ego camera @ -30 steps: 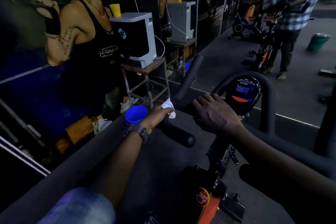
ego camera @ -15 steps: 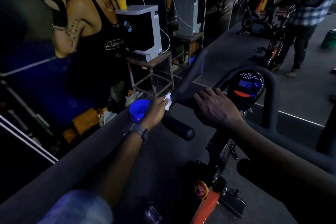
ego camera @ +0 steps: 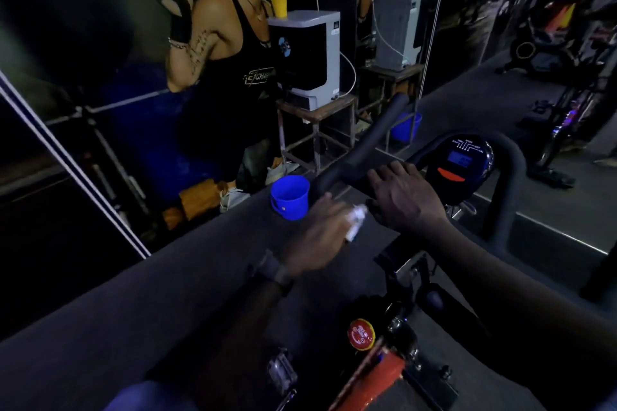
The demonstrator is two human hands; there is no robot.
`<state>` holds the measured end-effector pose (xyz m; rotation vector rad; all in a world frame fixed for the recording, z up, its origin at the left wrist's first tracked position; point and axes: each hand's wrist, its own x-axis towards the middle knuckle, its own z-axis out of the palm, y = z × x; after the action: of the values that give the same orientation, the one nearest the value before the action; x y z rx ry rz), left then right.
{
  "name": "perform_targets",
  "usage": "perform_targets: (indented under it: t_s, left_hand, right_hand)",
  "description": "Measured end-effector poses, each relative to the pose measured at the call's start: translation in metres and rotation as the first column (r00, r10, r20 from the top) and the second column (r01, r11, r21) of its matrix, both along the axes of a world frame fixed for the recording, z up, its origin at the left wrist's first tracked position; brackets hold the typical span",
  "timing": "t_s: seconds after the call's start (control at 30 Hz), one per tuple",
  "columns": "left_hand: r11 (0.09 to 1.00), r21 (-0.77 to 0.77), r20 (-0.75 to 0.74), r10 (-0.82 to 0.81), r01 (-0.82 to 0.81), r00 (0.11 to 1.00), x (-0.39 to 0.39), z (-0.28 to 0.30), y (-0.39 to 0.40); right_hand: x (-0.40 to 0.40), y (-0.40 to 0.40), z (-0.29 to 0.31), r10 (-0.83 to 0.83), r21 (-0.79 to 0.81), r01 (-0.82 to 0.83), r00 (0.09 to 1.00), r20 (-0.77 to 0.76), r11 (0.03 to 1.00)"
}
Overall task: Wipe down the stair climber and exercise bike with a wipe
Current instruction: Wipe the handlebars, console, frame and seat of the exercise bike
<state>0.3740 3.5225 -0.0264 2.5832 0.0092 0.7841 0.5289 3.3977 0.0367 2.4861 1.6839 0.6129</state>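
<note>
The exercise bike's black handlebar [ego camera: 370,140] runs up the middle of the head view, with a lit console [ego camera: 462,160] to its right and an orange frame [ego camera: 370,377] below. My left hand [ego camera: 317,237], blurred by motion, holds a white wipe [ego camera: 355,220] over the near end of the left handlebar grip, which it hides. My right hand [ego camera: 404,197] grips the handlebar's centre bar just left of the console. No stair climber shows in this frame.
A blue cup [ego camera: 289,196] sits on the floor just left of the handlebar. Behind it a water purifier [ego camera: 309,57] stands on a metal stool [ego camera: 315,130] against a mirrored, postered wall. More gym machines [ego camera: 547,53] stand at the far right.
My left hand has slid the wipe back down the left grip toward me, close to my right hand. My right hand has stayed on the bar. The view has turned slightly right.
</note>
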Motion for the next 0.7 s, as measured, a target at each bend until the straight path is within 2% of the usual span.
perform_targets:
  t_s: [0.07, 0.13, 0.2, 0.37, 0.4, 0.43, 0.47, 0.53, 0.63, 0.67, 0.7]
  left_hand:
    - [0.965, -0.16, -0.074, 0.199, -0.209, 0.977, 0.004, 0.007, 0.019]
    - [0.924, -0.224, -0.154, 0.281, -0.31, 0.947, 0.008, 0.009, 0.021]
    - [0.926, -0.228, -0.124, 0.278, -0.3, 0.952, 0.009, 0.008, -0.004]
    - [0.984, -0.032, 0.13, 0.181, -0.178, 0.975, -0.008, -0.009, -0.061]
    - [0.978, -0.095, 0.149, 0.198, -0.185, 0.969, -0.006, -0.01, -0.056]
    - [0.951, -0.228, 0.151, 0.248, -0.21, 0.957, -0.003, -0.009, -0.05]
    - [0.881, -0.406, 0.123, 0.315, -0.242, 0.941, 0.0, -0.007, -0.042]
    - [0.655, -0.695, 0.003, 0.414, -0.296, 0.91, 0.008, -0.002, -0.024]
    - [0.387, -0.866, -0.129, 0.44, -0.317, 0.889, 0.017, 0.002, -0.001]
    - [0.339, -0.891, -0.13, 0.446, -0.302, 0.885, 0.019, 0.002, 0.001]
    - [0.327, -0.894, -0.134, 0.456, -0.306, 0.88, 0.021, 0.002, -0.003]
  right_hand:
    - [0.001, -0.003, 0.0, 0.009, 0.011, -0.009, 1.0, -0.009, 1.0]
    - [0.0, -0.003, 0.001, 0.021, 0.024, -0.02, 1.0, -0.015, 0.999]
    - [-0.001, -0.004, 0.002, 0.035, 0.035, -0.034, 0.999, -0.023, 0.999]
    - [0.0, -0.005, 0.002, 0.033, 0.017, -0.032, 0.999, -0.035, 0.999]
    - [0.0, -0.005, 0.003, 0.034, 0.011, -0.034, 0.999, -0.033, 0.999]
    - [0.0, -0.005, 0.003, 0.036, 0.011, -0.036, 0.999, -0.031, 0.999]
    - [0.0, -0.005, 0.003, 0.037, 0.016, -0.036, 0.999, -0.031, 0.999]
    - [0.0, -0.006, 0.002, 0.04, 0.027, -0.039, 0.999, -0.034, 0.999]
    - [0.001, -0.004, 0.001, 0.033, 0.03, -0.033, 0.999, -0.029, 0.999]
    - [0.001, -0.003, 0.001, 0.032, 0.029, -0.032, 0.999, -0.024, 0.999]
    - [0.001, -0.003, 0.0, 0.031, 0.028, -0.031, 0.999, -0.018, 0.999]
